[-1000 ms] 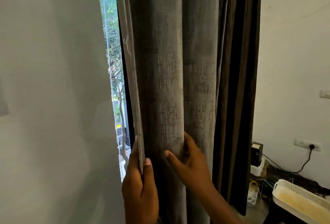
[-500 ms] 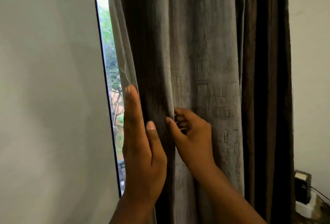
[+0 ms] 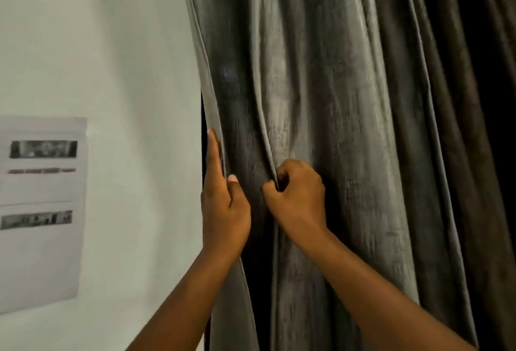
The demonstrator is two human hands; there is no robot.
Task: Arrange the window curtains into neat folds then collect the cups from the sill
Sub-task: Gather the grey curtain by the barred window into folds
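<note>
Pale wall (image 3: 125,57) fills the left side, with a printed sheet (image 3: 42,211) stuck to it. Grey curtain (image 3: 321,85) hangs in vertical folds to the right. Its leading edge is pinched between the thumb and straight fingers of the left hand (image 3: 223,211). One fold is gripped in the curled fingers of the right hand (image 3: 298,197), just beside the left
</note>
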